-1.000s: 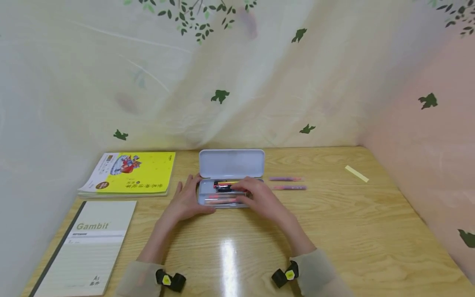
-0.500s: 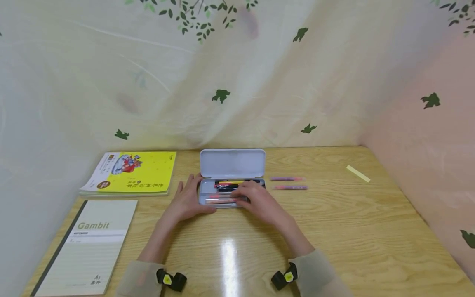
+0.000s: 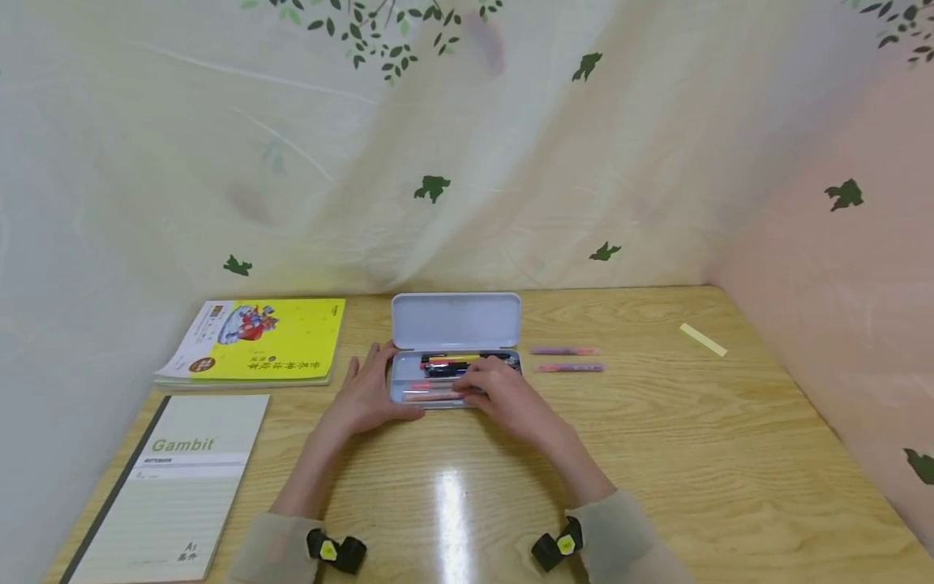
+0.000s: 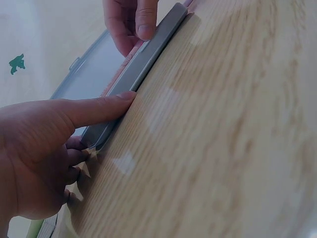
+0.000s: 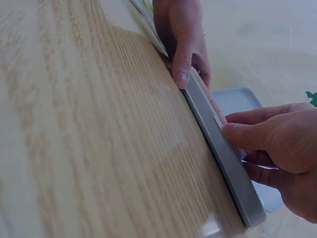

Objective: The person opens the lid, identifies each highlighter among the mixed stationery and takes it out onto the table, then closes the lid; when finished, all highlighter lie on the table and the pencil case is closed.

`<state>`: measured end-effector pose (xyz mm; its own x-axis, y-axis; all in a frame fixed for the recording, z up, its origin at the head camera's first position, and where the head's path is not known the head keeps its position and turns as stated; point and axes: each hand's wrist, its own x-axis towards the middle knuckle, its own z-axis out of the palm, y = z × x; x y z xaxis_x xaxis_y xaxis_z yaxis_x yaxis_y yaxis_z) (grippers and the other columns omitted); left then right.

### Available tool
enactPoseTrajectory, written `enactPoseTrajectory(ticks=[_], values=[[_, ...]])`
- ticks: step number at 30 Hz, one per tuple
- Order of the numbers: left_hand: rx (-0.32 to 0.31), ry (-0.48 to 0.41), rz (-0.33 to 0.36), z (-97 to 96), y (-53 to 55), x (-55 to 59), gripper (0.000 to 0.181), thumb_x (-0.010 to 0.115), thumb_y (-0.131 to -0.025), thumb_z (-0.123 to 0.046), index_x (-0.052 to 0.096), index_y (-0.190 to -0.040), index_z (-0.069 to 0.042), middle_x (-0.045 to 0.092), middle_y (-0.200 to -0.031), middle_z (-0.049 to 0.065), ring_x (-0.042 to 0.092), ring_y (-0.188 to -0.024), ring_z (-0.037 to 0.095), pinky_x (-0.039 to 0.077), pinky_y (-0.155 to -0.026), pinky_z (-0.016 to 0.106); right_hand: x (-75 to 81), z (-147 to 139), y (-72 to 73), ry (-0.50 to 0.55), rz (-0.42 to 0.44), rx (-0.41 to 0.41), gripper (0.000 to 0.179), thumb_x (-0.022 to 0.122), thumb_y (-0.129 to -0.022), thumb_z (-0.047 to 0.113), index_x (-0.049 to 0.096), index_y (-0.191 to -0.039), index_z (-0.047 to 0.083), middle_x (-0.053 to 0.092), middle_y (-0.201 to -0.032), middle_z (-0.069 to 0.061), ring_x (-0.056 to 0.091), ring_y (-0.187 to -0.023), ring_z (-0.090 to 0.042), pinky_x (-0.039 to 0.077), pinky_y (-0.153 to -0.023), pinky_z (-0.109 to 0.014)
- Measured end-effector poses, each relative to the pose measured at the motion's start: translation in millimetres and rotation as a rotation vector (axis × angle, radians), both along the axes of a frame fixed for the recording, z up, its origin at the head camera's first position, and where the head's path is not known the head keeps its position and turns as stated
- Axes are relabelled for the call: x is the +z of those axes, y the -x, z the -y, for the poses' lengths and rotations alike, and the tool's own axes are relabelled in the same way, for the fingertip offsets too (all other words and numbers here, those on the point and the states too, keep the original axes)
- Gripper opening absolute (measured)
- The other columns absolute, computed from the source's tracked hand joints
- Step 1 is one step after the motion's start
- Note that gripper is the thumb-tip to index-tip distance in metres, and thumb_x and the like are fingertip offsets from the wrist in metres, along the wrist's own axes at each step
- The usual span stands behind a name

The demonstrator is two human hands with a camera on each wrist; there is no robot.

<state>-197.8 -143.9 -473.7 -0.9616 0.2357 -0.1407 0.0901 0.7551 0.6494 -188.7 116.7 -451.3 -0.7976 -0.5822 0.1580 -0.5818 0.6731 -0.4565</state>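
A pale blue pencil case (image 3: 456,322) stands with its lid up near the back of the table. My left hand (image 3: 367,395) grips its left end, the thumb (image 4: 106,109) along the front wall and the other fingers round the far side. My right hand (image 3: 511,396) reaches over the case's right half; its thumb and index finger pinch a pink pen (image 3: 430,397) in the front part, the fingertips partly hidden. Behind it, black pens (image 3: 441,370) and a yellow one lie in the back part, partly covered by the right hand.
Two purple-pink pens (image 3: 569,368) lie right of the case. Farther right is a pale yellow strip (image 3: 703,340). At the left lie a yellow book (image 3: 292,337) on a stack and a Gambit notebook (image 3: 171,487). A patterned cloth (image 3: 328,203) hangs behind the table.
My right hand has let go of a black pen in the back part and shifted toward the pink pens in front. The left hand keeps its place on the case.
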Motion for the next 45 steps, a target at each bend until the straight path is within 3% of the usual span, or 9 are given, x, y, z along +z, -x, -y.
enactPoseTrajectory(ticks=[11,25,33,39,45], values=[[0.004,-0.006,-0.005,2.3,-2.2,0.2,0.114,0.089,-0.075,-0.046,0.023,-0.160,-0.009,0.021,-0.170,0.024,0.008,-0.160,0.046,-0.002,-0.130,0.065,1.7,3.5,0.0,-0.022,0.024,-0.002,0.017,0.071,-0.097,0.014,0.079,-0.111,0.017,0.071,-0.106,0.000,0.060,-0.101,-0.017,0.056,-0.091,-0.036],[0.011,-0.002,-0.002,5.9,-1.0,1.1,0.112,0.090,-0.074,-0.045,0.025,-0.159,-0.010,0.022,-0.170,0.022,0.007,-0.161,0.045,-0.003,-0.130,0.064,5.6,0.1,2.0,0.042,-0.050,-0.006,0.014,0.072,-0.096,0.013,0.080,-0.107,0.016,0.069,-0.100,0.002,0.060,-0.096,-0.015,0.056,-0.084,-0.033],[0.009,-0.019,0.009,3.3,-2.3,0.6,0.112,0.090,-0.074,-0.044,0.025,-0.160,-0.010,0.022,-0.171,0.018,0.006,-0.162,0.043,-0.005,-0.130,0.062,9.8,-36.6,7.3,0.080,-0.052,-0.075,0.015,0.074,-0.093,0.010,0.080,-0.106,0.015,0.071,-0.102,0.001,0.063,-0.097,-0.015,0.059,-0.085,-0.034],[0.010,-0.018,0.008,2.0,-1.3,1.3,0.112,0.090,-0.074,-0.043,0.026,-0.159,-0.011,0.024,-0.171,0.019,0.006,-0.162,0.042,-0.004,-0.131,0.061,9.7,-71.7,14.2,0.118,-0.123,-0.086,0.017,0.077,-0.089,0.004,0.081,-0.104,0.011,0.074,-0.102,-0.004,0.066,-0.093,-0.018,0.060,-0.079,-0.034],[0.006,-0.021,0.004,0.3,-0.9,2.1,0.111,0.090,-0.073,-0.043,0.026,-0.159,-0.012,0.026,-0.170,0.018,0.007,-0.162,0.042,-0.004,-0.131,0.061,8.0,-108.0,16.8,0.093,-0.180,-0.136,0.016,0.078,-0.087,0.001,0.081,-0.099,0.011,0.074,-0.098,-0.003,0.066,-0.089,-0.019,0.056,-0.073,-0.033]])
